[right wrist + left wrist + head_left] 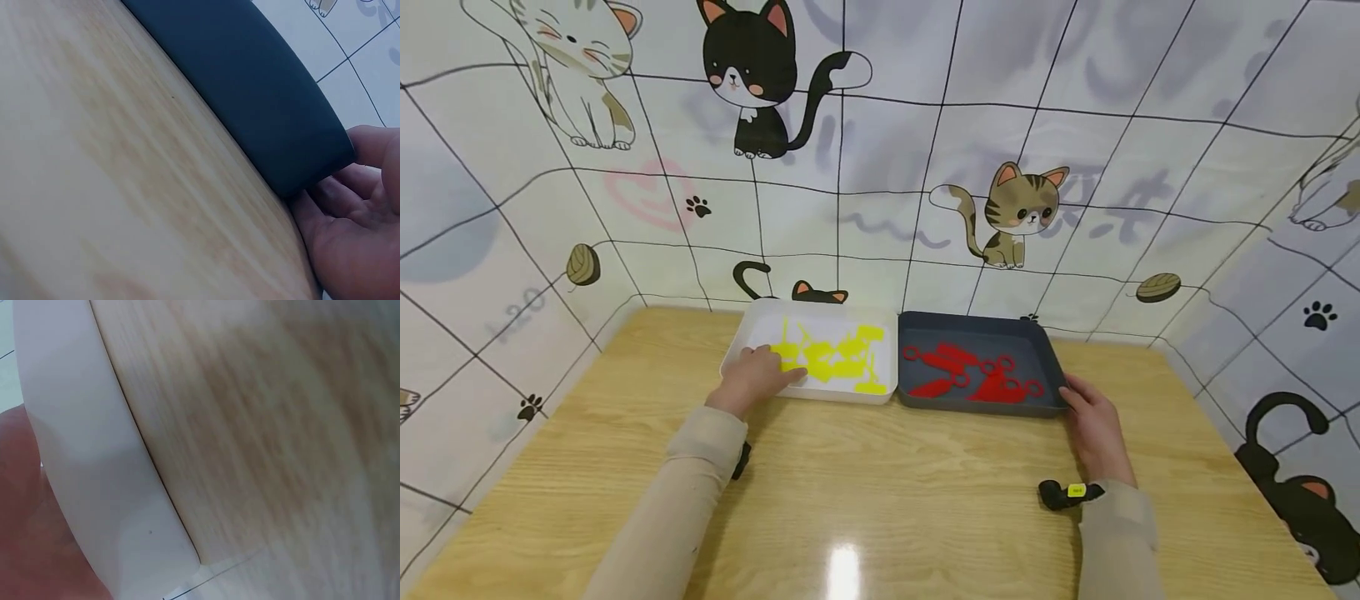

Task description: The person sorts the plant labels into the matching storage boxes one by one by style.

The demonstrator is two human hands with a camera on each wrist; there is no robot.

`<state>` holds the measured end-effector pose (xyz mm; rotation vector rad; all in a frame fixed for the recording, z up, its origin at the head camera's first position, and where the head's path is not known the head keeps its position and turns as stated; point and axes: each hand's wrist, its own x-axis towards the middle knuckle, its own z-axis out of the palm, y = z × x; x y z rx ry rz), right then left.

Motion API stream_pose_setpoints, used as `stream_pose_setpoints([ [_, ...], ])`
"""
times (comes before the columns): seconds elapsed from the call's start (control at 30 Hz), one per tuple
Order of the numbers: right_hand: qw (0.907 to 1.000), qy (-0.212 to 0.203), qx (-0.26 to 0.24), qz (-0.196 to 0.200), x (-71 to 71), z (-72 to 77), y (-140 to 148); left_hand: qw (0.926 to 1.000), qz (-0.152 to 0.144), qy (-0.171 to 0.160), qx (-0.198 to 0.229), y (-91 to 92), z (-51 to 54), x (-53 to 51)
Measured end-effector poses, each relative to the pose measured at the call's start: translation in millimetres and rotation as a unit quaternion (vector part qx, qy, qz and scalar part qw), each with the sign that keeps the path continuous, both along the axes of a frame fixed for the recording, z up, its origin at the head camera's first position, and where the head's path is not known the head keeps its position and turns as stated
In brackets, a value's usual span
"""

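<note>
A white tray (pixel 883 396) on the left holds several flat, bright yellow pieces (pixel 827 360), too washed out to tell their kind. My left hand (pixel 752 379) reaches over its front left corner, thumb and fingers spread among the pieces; the fingertips are partly hidden. In the left wrist view the tray wall (pixel 100 444) covers most of that hand. Beside it stands a dark grey tray (pixel 973 323) with several red pieces (pixel 951 358), some ending in rings. My right hand (pixel 1097 425) grips this tray's front right corner, the thumb at the rim and the other fingers low against the side.
Both trays stand side by side at the back of a wooden table (pixel 887 483). Right behind it hangs a cat-printed cloth (pixel 880 225), which also runs along both sides. A black wrist device (pixel 1060 494) sits on the right wrist.
</note>
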<state>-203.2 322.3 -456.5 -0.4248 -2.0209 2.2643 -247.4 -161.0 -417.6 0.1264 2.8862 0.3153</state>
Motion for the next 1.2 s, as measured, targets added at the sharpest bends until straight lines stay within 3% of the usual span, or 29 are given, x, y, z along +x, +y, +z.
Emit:
stream_pose_setpoints([
  [0.43, 0.9998, 0.015, -0.01, -0.001, -0.5, -0.3, 4.4, 0.9997, -0.014, 0.016, 0.013, 2.1, -4.2, -7.8],
  [0.6, 1.0, 0.007, -0.003, -0.004, -0.4, -6.6, -0.2, 0.9993, -0.006, 0.033, 0.018, -0.4, -14.4, -7.1],
  [0.77, 0.9996, -0.013, 0.012, -0.024, 2.2, -9.5, -7.4, 0.9987, 0.014, 0.031, 0.038, -2.5, -24.9, 1.3],
  [0.93, 0.9932, 0.001, 0.103, -0.054, 3.4, -4.9, -12.4, 0.997, 0.031, 0.052, 0.047, -5.9, -28.0, 5.6],
  [1.1, 0.9673, 0.017, 0.248, -0.05, 7.1, 8.1, -13.0, 0.9953, -0.003, 0.071, 0.066, -7.0, -31.4, 0.2],
  [1.2, 0.9585, 0.023, 0.28, -0.047, 7.5, 16.8, -17.8, 0.992, -0.005, 0.063, 0.11, -8.4, -31.7, -2.5],
])
